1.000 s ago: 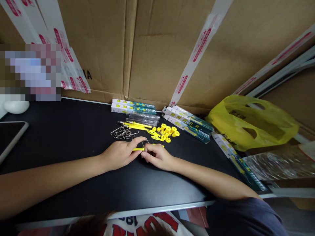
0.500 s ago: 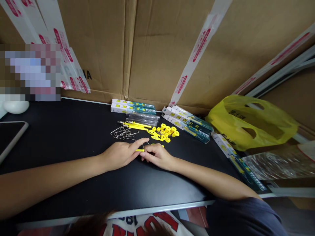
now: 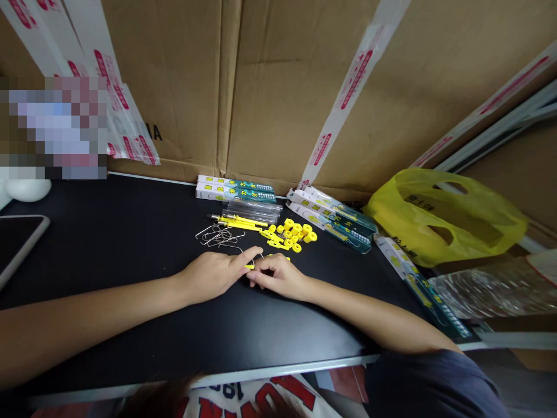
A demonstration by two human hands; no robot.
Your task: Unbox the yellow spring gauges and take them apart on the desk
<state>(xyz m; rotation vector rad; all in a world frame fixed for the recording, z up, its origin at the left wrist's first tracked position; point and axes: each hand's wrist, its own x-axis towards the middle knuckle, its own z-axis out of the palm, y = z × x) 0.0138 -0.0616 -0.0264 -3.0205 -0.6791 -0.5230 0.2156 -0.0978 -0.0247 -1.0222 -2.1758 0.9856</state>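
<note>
My left hand [image 3: 217,273] and my right hand [image 3: 281,276] meet over the black table. Between the left fingers shows a small yellow plastic part [image 3: 249,267], mostly covered by them. My right fingertips pinch a bent metal wire hook [image 3: 253,261] where it meets the yellow part; how the two are joined is hidden. Just beyond the hands lies a tangle of metal wire hooks [image 3: 217,235]. Yellow rods with metal tips [image 3: 243,223] rest behind it, and yellow caps and rings [image 3: 298,232] are heaped to the right with small springs.
Clear plastic tubes [image 3: 255,210] lie before two printed boxes [image 3: 235,191]. More printed boxes [image 3: 331,217] stand at the right, near a yellow plastic bag [image 3: 444,226] and clear wrapping [image 3: 487,290]. A phone-like device [image 3: 20,244] sits far left. Cardboard [image 3: 270,87] walls the back.
My left hand's raised index finger has come down slightly, and the yellow part shows a little differently between the fingers. Both hands otherwise stay in place.
</note>
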